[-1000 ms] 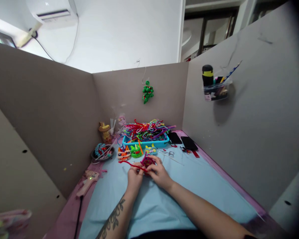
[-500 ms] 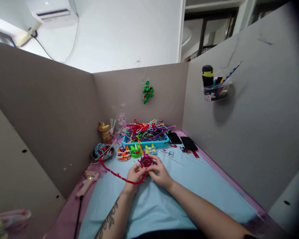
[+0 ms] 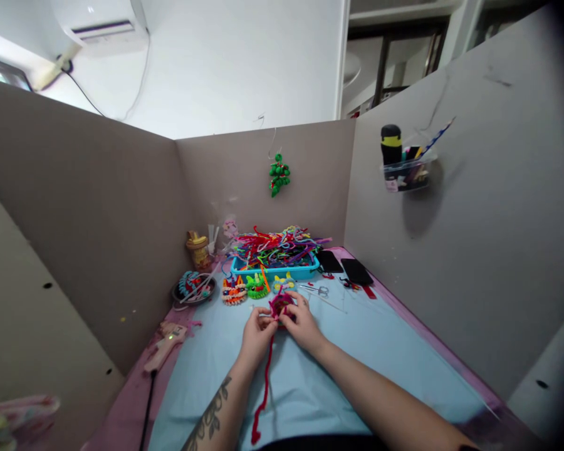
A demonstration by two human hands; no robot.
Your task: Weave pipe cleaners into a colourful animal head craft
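Well left of the blue tray (image 3: pixel 291 274) and nearer us, we see a smooth pink glue gun (image 3: pixel 162 354) with a small green light and a black cord. Closer to the tray's left side sits a dark round bowl (image 3: pixel 209 295) of fuzzy blue and red bits. Just in front of the tray we find an orange figure (image 3: pixel 234 292), banded with pale ridges, and a fuzzy green figure (image 3: pixel 257 287) beside it.

Nearer us than these, our left hand (image 3: pixel 256 332) pinches, thumb against curled fingers, the near left edge of the crimson piece (image 3: pixel 282 305). That piece lies in front of the tray, between both hands: a rounded, hollow-looking form of plush strands, magenta ends jutting from it. A velvety red strand (image 3: pixel 267 385) trails from its near edge, away from the tray, to a thickened tip.

Our right hand (image 3: pixel 302 322) grasps the piece's right side, fingers curved around it, thumb on the near side. Right of the tray's front corner lie slim metal scissors (image 3: pixel 320 290); farther right, a flat black slab (image 3: pixel 357 271).
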